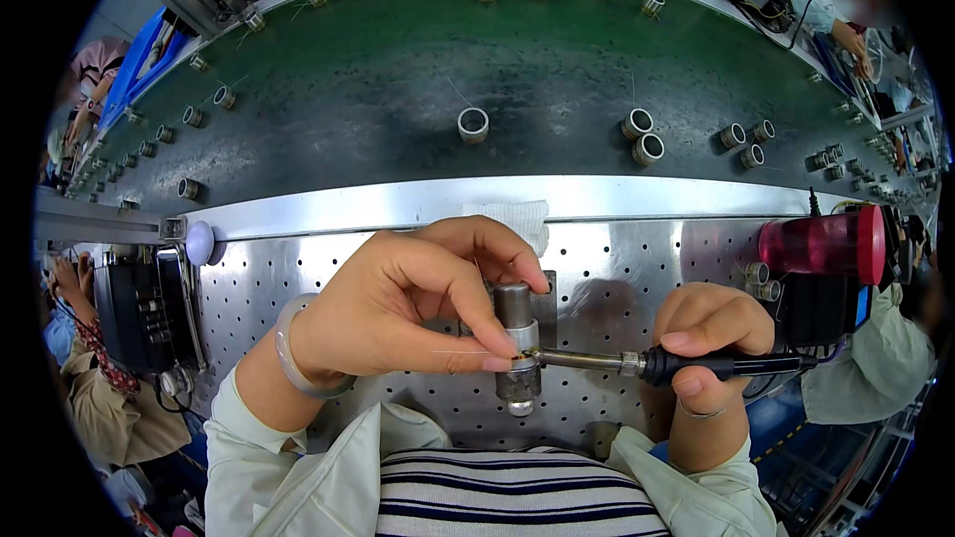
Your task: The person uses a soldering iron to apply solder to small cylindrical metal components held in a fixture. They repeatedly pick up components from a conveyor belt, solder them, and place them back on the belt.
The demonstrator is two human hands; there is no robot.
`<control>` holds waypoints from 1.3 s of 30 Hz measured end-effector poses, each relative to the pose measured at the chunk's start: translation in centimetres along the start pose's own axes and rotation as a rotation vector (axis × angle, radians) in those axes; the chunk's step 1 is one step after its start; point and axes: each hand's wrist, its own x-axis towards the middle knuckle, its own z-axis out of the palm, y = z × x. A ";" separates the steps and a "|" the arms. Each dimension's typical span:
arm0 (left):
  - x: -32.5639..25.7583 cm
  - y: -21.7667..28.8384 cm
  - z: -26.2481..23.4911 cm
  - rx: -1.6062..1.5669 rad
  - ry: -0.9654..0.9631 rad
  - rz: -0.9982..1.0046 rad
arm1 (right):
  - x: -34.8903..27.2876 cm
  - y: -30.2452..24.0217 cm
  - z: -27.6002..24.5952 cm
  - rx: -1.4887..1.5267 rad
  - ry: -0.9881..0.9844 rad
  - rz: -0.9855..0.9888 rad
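- Left hand [398, 303], near centre over the perforated metal worktop [637, 268], fingers curled, pinching a thin wire [460, 352] between thumb and forefinger and touching the small metal cylinder [515, 348].
- Pale bangle [290, 350] on the left wrist.
- Metal cylinder upright in a fixture at the near middle of the worktop, just right of the left fingertips.
- Right hand [708, 358], near right, clenched around the black handle of a soldering iron [686, 366], thumb lying along the top.
- Iron lying roughly level, metal tip pointing left and meeting the cylinder where the wire ends.
- Red translucent container [824, 245] on its side, far right of the worktop, beyond the right hand.
- Green conveyor belt [398, 70] beyond a bright metal rail, carrying scattered metal rings [473, 124], well apart from both hands.
- White cloth patch [522, 219] on the rail just beyond the left hand.
- Other people's sleeves and hands at the far left and far right edges.
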 end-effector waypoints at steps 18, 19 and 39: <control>0.3 1.0 -0.7 -0.162 -0.124 -0.293 | 0.9 0.0 -0.5 -0.080 -0.118 -0.110; 0.4 1.1 -0.6 -0.162 -0.123 -0.296 | 0.9 0.0 -0.5 -0.082 -0.118 -0.118; 0.7 0.7 -1.0 -0.358 -0.045 -0.351 | 0.2 0.2 -0.8 0.040 0.037 -0.053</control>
